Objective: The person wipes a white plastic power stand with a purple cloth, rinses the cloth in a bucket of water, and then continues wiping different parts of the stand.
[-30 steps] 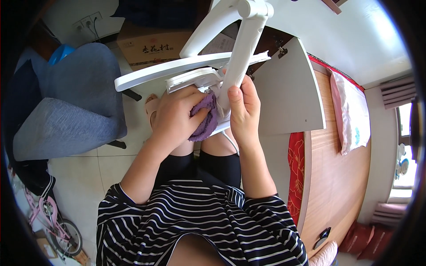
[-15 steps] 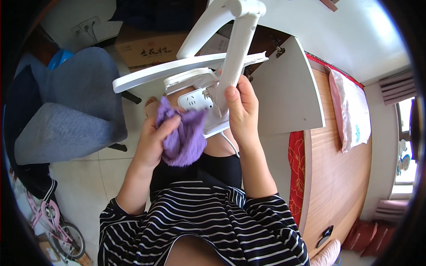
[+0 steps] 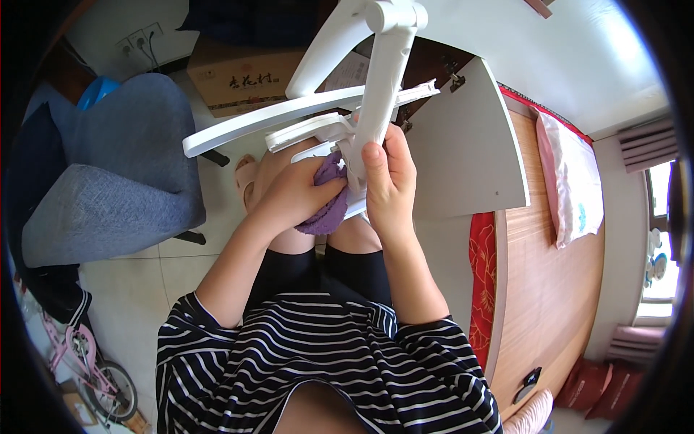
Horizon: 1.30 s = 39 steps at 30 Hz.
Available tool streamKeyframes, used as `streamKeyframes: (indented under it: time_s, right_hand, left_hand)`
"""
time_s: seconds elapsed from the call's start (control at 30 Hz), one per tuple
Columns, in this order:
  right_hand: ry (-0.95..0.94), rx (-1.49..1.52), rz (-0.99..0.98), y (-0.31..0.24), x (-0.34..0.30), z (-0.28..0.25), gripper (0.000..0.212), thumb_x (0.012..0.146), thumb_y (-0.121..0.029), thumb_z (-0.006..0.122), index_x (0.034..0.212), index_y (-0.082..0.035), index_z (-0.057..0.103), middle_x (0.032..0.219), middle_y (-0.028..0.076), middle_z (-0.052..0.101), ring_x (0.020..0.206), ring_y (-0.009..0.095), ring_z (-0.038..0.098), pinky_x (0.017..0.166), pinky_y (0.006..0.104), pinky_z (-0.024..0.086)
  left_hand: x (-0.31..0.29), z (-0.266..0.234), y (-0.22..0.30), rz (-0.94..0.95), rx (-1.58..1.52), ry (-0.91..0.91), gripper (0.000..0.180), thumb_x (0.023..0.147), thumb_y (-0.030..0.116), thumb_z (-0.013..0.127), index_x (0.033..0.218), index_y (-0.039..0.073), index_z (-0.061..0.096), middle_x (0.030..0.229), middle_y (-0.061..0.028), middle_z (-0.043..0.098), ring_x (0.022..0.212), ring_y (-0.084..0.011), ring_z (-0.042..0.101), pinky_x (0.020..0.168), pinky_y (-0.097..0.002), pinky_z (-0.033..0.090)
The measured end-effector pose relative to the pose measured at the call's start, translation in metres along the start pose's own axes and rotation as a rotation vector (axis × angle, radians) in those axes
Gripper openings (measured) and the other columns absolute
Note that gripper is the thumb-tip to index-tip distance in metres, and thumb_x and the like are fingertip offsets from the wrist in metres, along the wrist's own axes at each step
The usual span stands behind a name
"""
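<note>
A white desk lamp (image 3: 384,87) with a jointed arm and a long bar-shaped part stands tilted over my lap. My right hand (image 3: 392,184) grips the lower part of its arm, thumb on the near side. Bunched in my left hand (image 3: 290,194) is a purple cloth (image 3: 325,217), pressed against the lamp near its base. The hand and cloth hide most of the base and the socket face on it. Only a white edge of the base shows below the cloth.
To the left stands a blue-grey upholstered chair (image 3: 130,159), with a pink bicycle (image 3: 87,354) behind it. A cardboard box (image 3: 242,79) sits ahead on the floor. An open white cabinet door (image 3: 477,152) is at the right, beside a wooden bed board (image 3: 553,289) with a pillow (image 3: 571,184).
My left hand has moved right and slightly up with the cloth, now touching the lamp and covering the socket face. My right hand and the lamp arm have shifted slightly left.
</note>
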State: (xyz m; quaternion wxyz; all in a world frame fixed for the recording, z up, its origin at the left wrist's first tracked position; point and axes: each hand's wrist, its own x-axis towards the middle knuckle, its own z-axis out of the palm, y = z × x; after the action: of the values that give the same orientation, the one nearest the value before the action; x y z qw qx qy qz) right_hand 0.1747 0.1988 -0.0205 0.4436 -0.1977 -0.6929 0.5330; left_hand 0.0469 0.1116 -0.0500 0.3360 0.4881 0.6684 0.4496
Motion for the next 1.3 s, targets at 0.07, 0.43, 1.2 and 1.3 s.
streamKeyframes:
  time_s: [0.07, 0.43, 1.2, 1.3]
  right_hand:
    - [0.014, -0.052, -0.025, 0.002, -0.001, -0.002, 0.030, 0.097, -0.022, 0.060, 0.118, -0.001, 0.059, 0.101, 0.007, 0.056, 0.089, 0.015, 0.054, 0.081, 0.0284, 0.045]
    - [0.021, -0.030, -0.025, -0.001, -0.004, -0.001, 0.032, 0.096, -0.025, 0.061, 0.116, -0.001, 0.059, 0.099, 0.008, 0.056, 0.089, 0.018, 0.053, 0.080, 0.0294, 0.044]
    - [0.071, -0.017, -0.054, 0.005, 0.002, 0.000, 0.034, 0.098, -0.026, 0.059, 0.120, -0.001, 0.058, 0.099, 0.005, 0.055, 0.087, 0.014, 0.051, 0.078, 0.0259, 0.042]
    - [0.048, -0.027, -0.051, 0.001, 0.000, 0.006, 0.033, 0.098, -0.026, 0.060, 0.120, -0.001, 0.058, 0.100, 0.005, 0.055, 0.088, 0.015, 0.052, 0.079, 0.0266, 0.043]
  left_hand:
    - [0.002, -0.001, 0.002, 0.013, 0.017, -0.002, 0.034, 0.084, 0.023, 0.067, 0.108, -0.002, 0.064, 0.093, -0.0129, 0.069, 0.079, -0.0218, 0.066, 0.073, -0.0326, 0.051]
    - [-0.003, 0.002, 0.018, -0.023, 0.021, 0.013, 0.032, 0.082, 0.018, 0.064, 0.106, -0.003, 0.062, 0.089, -0.0163, 0.068, 0.079, -0.0262, 0.066, 0.074, -0.0342, 0.051]
    - [-0.036, 0.012, 0.007, -0.095, -0.751, 0.195, 0.031, 0.093, 0.015, 0.064, 0.118, -0.002, 0.056, 0.104, -0.0085, 0.065, 0.094, -0.0134, 0.063, 0.084, -0.0267, 0.050]
    - [-0.033, 0.018, 0.002, 0.069, -0.362, 0.144, 0.035, 0.090, 0.016, 0.068, 0.117, -0.003, 0.057, 0.099, -0.0089, 0.066, 0.093, -0.0144, 0.062, 0.084, -0.0279, 0.050]
